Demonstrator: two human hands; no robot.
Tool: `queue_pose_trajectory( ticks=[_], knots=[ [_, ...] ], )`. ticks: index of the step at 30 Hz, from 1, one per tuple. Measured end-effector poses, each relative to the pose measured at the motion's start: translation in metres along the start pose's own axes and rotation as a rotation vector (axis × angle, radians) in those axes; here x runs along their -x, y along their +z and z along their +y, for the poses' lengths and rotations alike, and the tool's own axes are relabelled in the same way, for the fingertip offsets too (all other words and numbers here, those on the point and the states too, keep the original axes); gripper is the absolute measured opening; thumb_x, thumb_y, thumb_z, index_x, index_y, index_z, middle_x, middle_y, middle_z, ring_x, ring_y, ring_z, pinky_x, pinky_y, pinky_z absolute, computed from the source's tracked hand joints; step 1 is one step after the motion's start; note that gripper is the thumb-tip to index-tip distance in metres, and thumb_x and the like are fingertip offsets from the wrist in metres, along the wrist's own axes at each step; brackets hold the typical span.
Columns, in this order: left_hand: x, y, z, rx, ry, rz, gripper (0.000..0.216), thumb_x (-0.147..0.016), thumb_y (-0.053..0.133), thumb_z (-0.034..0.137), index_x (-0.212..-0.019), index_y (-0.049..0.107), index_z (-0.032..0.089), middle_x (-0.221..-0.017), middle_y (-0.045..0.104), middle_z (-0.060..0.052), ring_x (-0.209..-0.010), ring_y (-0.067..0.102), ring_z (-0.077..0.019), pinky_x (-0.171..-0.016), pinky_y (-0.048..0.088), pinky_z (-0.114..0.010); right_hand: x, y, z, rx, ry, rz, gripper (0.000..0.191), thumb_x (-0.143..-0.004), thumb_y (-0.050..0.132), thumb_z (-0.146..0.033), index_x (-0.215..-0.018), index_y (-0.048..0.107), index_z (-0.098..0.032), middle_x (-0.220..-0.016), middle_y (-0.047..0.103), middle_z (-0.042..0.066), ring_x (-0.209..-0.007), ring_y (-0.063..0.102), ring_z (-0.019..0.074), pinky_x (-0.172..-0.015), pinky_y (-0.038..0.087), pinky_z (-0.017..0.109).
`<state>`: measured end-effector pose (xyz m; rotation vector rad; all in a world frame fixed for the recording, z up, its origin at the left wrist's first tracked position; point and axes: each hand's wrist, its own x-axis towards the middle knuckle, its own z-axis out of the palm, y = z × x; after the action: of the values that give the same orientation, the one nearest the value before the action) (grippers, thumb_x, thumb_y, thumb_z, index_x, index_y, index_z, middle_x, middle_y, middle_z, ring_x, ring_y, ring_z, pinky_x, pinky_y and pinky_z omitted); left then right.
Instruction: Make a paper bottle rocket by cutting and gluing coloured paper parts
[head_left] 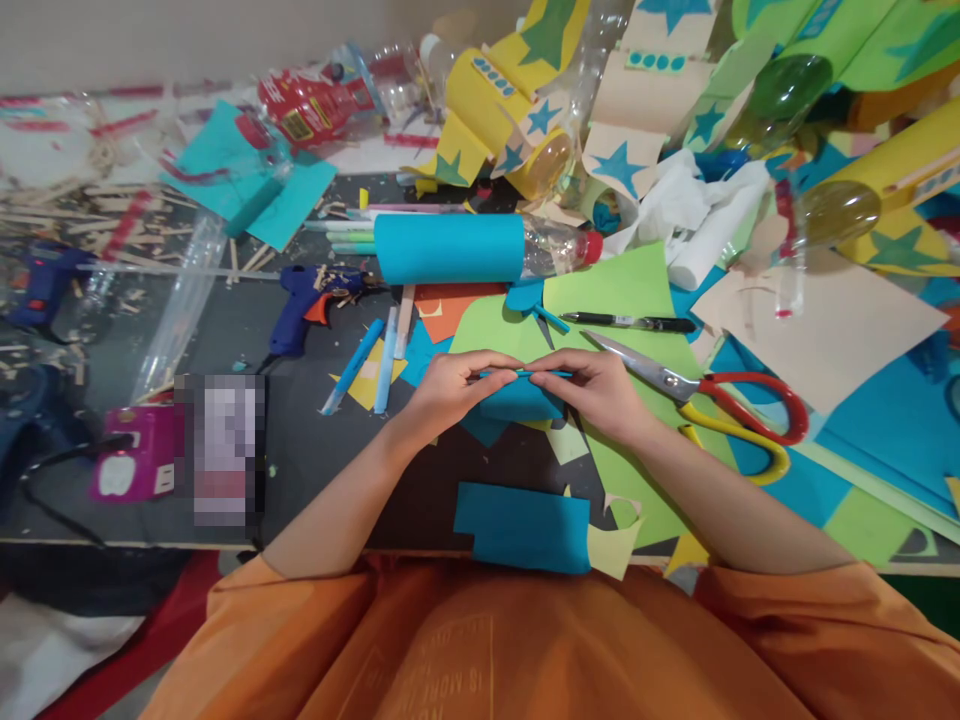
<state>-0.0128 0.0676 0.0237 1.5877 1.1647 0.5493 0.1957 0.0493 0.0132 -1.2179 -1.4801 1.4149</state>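
Observation:
Between my two hands is a small piece of blue paper (521, 402), its upper edge pinched by the fingers and thumbs of both. My left hand (457, 385) grips it from the left, my right hand (592, 385) from the right, with the fingertips almost meeting. Just beyond them lie a small blue paper cutout (526, 297) and a black pen (637, 322). Scissors (690, 385) with one red and one yellow handle rest right of my right hand. Nearer my body, a larger blue paper piece (525, 527) lies by the table edge.
A bottle wrapped in blue paper (450, 248) lies across the table beyond my hands. To the left are a blue glue gun (296, 310) and a magenta box (139, 452). Green paper (637, 450) lies under the scissors, and decorated bottles (555, 160) crowd the back right.

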Motion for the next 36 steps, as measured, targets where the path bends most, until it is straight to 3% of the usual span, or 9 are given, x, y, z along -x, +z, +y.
queue_pose_trajectory(
  ticks=[5, 9, 16, 24, 36],
  knots=[
    [-0.0012, 0.0002, -0.0036, -0.026, 0.005, 0.007, 0.038, -0.086, 0.062, 0.054, -0.086, 0.08, 0.02, -0.086, 0.08, -0.005, -0.077, 0.072, -0.0201, -0.061, 0.05, -0.023, -0.0003, -0.0004, 0.0023, -0.041, -0.006, -0.007, 0.012, -0.083, 0.073, -0.03, -0.088, 0.082, -0.024, -0.088, 0.08, 0.004, -0.08, 0.074, 0.0196, -0.071, 0.062, 0.033],
    [-0.0007, 0.0005, -0.0039, 0.003, 0.009, 0.023, 0.034, -0.085, 0.064, 0.05, -0.087, 0.08, 0.021, -0.091, 0.081, -0.005, -0.081, 0.073, -0.0203, -0.065, 0.053, -0.024, -0.0015, -0.0003, 0.0033, -0.068, 0.005, -0.013, 0.014, -0.082, 0.075, -0.035, -0.086, 0.082, -0.023, -0.086, 0.08, 0.004, -0.078, 0.073, 0.02, -0.068, 0.061, 0.034],
    [0.0, 0.0016, 0.0003, 0.054, 0.024, 0.039, 0.023, -0.083, 0.068, 0.04, -0.086, 0.081, 0.021, -0.091, 0.081, -0.005, -0.079, 0.074, -0.0197, -0.067, 0.057, -0.025, -0.0017, 0.0001, 0.0005, -0.068, -0.069, 0.007, 0.007, -0.081, 0.075, -0.028, -0.08, 0.08, -0.024, -0.082, 0.079, 0.004, -0.078, 0.072, 0.0197, -0.07, 0.06, 0.035],
    [-0.0001, 0.0019, -0.0031, 0.103, 0.025, 0.117, 0.029, -0.08, 0.072, 0.048, -0.086, 0.082, 0.022, -0.09, 0.081, -0.006, -0.08, 0.074, -0.0221, -0.06, 0.055, -0.026, -0.0018, -0.0009, -0.0007, -0.029, 0.019, 0.054, 0.017, -0.081, 0.075, -0.041, -0.084, 0.08, -0.025, -0.083, 0.079, 0.003, -0.073, 0.072, 0.0205, -0.061, 0.061, 0.034],
    [0.0005, 0.0035, -0.0056, 0.098, 0.023, 0.13, 0.024, -0.08, 0.072, 0.043, -0.087, 0.081, 0.022, -0.089, 0.08, -0.006, -0.073, 0.072, -0.0193, -0.056, 0.053, -0.025, -0.0025, -0.0009, 0.0013, -0.057, -0.046, 0.068, 0.013, -0.081, 0.076, -0.038, -0.081, 0.078, -0.025, -0.08, 0.078, 0.002, -0.067, 0.072, 0.0187, -0.058, 0.062, 0.034]
  ],
)
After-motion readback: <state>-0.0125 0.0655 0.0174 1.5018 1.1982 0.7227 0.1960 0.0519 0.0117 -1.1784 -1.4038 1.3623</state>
